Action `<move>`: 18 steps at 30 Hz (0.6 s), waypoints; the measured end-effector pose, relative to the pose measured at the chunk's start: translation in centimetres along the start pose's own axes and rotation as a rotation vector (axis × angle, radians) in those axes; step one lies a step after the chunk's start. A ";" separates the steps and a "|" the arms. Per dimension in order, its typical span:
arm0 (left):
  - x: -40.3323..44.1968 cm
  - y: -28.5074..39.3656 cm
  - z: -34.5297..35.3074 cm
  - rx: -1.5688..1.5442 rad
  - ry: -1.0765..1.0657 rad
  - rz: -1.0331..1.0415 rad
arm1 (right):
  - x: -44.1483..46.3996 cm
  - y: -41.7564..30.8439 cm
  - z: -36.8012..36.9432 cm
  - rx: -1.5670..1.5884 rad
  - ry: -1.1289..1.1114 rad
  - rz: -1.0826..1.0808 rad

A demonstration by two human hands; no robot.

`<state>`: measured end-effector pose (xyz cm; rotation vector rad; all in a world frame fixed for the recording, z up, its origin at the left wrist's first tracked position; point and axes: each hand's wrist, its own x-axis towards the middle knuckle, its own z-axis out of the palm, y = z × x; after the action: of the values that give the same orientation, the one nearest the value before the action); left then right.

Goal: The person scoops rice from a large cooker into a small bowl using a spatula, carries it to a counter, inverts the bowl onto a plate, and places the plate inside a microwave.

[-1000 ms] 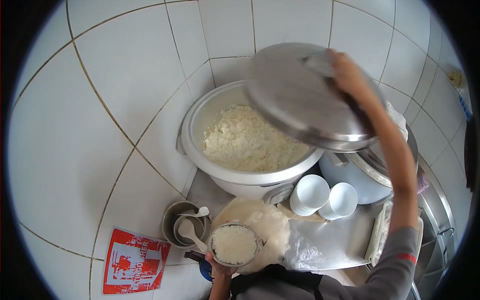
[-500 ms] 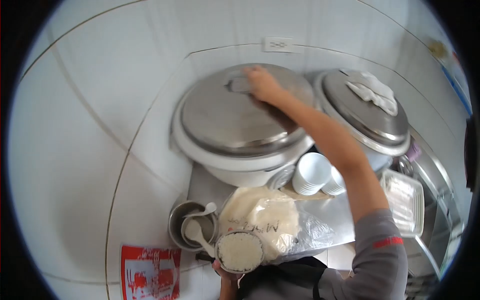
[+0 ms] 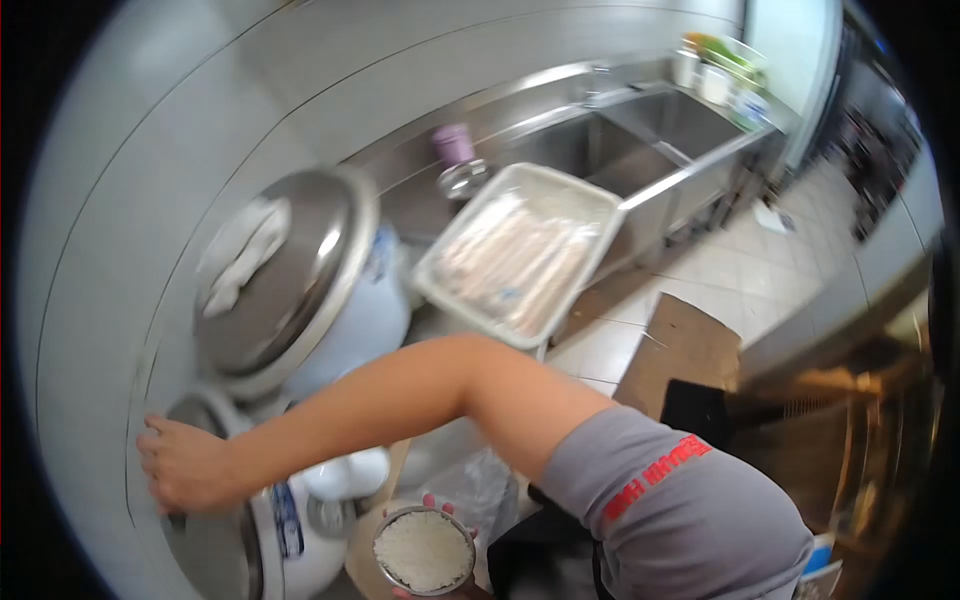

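Bowl [image 3: 377, 553] of rice [image 3: 423, 549] in left hand [image 3: 468, 592], right hand [image 3: 185, 465] at pot lid [image 3: 208, 552]

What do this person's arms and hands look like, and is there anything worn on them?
The right hand has no glove, and no ring or watch can be seen. A short grey sleeve with blurred red lettering covers the upper arm. The left hand shows only partly, also gloveless; its sleeve is out of sight.
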<state>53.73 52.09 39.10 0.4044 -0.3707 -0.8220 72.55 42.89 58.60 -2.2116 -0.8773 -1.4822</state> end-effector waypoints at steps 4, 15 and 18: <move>7.3 -6.4 2.4 -0.055 -0.185 -0.229 | -12.2 4.9 -22.9 0.033 0.106 0.276; 22.9 -45.7 14.8 0.344 -0.221 -0.871 | -57.7 -8.3 -57.4 0.324 0.605 2.023; 24.7 -57.2 17.1 0.199 -0.100 -1.134 | -57.7 -7.8 -63.2 0.805 1.290 1.692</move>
<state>25.39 -5.33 30.20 0.7790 -0.2991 -1.9220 7.37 -5.64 30.60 -0.4504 0.6676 -0.8615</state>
